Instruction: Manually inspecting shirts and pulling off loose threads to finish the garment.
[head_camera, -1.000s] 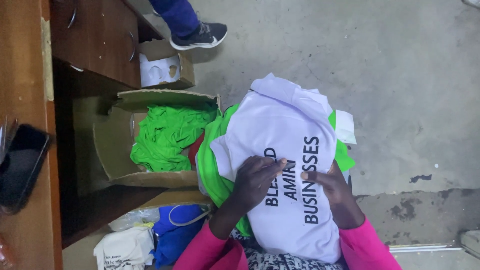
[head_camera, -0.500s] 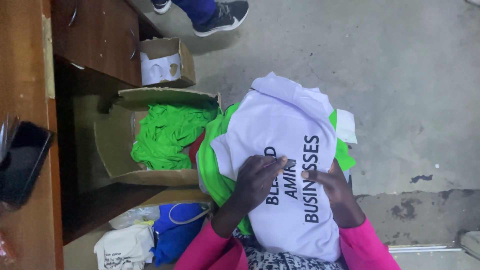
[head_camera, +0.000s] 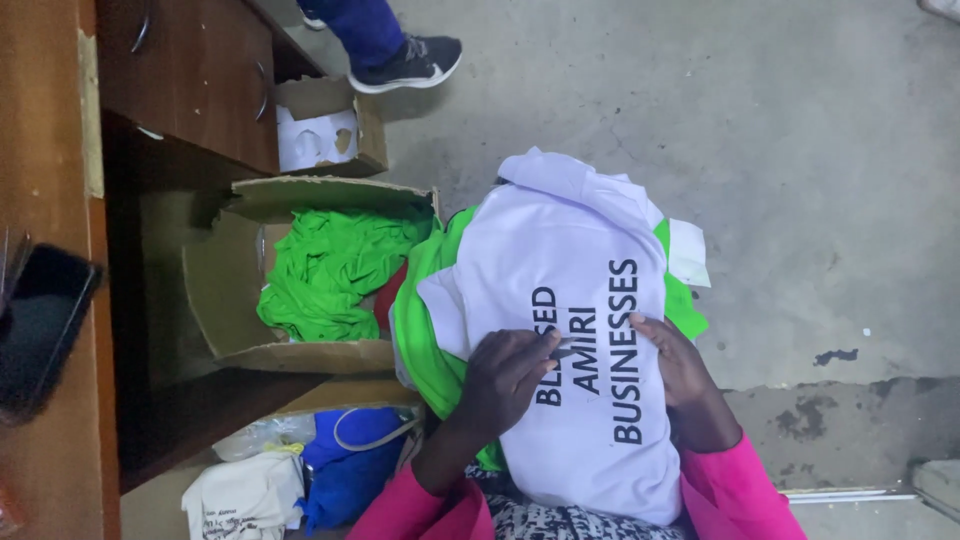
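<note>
Two hands rest on a white garment (head_camera: 560, 300) with black lettering, spread over the person's lap, pink sleeves showing at the wrists. Largest around it is the grey concrete floor (head_camera: 780, 150), then the brown wooden desk (head_camera: 190, 90) along the left. Beside the lap an open cardboard box (head_camera: 225, 300) lies on its side, bright green cloth (head_camera: 335, 270) spilling from it. More green fabric (head_camera: 425, 340) sits directly under the white garment, touching it. A smaller cardboard box (head_camera: 340, 105) stands near the desk, and close to it another person's dark shoe (head_camera: 410, 62). A blue bag (head_camera: 350, 465) and a white bag (head_camera: 245, 495) lie below the big box. A dark phone (head_camera: 40, 330) lies on the desktop. The left hand (head_camera: 505, 375) is curled, fingertips pinching at the print. The right hand (head_camera: 680, 365) lies open and flat, pressing the cloth.
</note>
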